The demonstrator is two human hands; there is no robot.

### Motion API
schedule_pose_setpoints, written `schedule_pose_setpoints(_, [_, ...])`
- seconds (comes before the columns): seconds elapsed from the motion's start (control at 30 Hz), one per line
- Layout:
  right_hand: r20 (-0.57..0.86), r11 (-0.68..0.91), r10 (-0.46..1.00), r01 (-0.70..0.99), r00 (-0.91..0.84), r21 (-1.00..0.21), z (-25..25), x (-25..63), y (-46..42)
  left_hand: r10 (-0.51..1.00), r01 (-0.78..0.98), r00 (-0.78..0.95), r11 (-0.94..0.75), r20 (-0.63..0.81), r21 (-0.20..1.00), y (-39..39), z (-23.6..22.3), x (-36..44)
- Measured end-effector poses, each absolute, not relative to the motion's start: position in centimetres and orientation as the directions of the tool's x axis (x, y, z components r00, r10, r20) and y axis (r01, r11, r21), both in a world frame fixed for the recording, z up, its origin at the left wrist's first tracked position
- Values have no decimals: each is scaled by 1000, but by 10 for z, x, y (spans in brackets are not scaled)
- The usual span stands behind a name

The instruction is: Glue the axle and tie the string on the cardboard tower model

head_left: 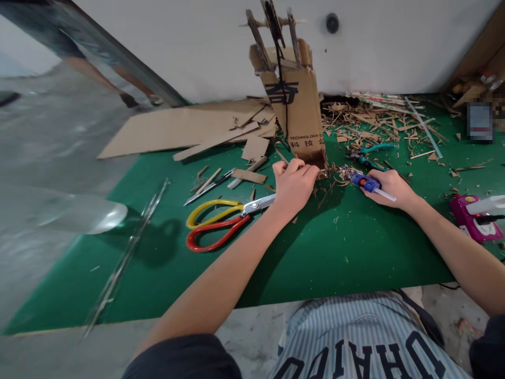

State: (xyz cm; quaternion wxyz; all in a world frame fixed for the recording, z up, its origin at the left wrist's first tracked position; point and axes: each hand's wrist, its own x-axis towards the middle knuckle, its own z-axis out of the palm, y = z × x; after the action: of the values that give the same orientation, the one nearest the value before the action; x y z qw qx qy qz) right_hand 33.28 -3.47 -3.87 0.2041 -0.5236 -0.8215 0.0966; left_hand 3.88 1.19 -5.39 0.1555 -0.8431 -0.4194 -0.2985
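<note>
A tall cardboard model (302, 110) with printed lettering stands upright on the green table, with sticks and a dark cord at its top. My left hand (295, 184) is closed at its lower front edge; the fingertips are partly hidden there. In my right hand (390, 188) is a blue hot glue gun (366, 182), a clear glue stick poking out of its back. Its nozzle points left toward the model's base, apart from it. Scissors (216, 223) with yellow and red handles lie left of my left wrist, their blade tips hidden behind it.
Cardboard sheets (189, 126) lie behind on the left, scraps (366, 121) on the right. Pliers (365, 155) rest behind the glue gun. A utility knife (209, 187), clear sticks (130, 247), a bottle (98, 215) and a pink power strip (473, 218) are around. A person's legs (98, 73) show beyond.
</note>
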Motion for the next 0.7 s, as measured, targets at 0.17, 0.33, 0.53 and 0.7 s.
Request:
schedule_pose_setpoints(0.17, [256, 443, 893, 824, -370, -353, -38, 331, -38, 625, 798, 464, -602, 627, 10, 12, -53, 39])
schedule_pose_setpoints(0.33, [289, 484, 869, 814, -402, -321, -36, 330, -41, 606, 791, 493, -611, 624, -32, 12, -53, 40])
schedule_pose_setpoints(0.53, [300, 464, 872, 848, -387, -255, -37, 324, -45, 569, 779, 561, -608, 602, -151, 11, -53, 40])
schedule_pose_setpoints(0.7, [263, 407, 897, 896, -354, -180, -35, 315, -51, 552, 767, 588, -613, 591, -190, 10, -51, 42])
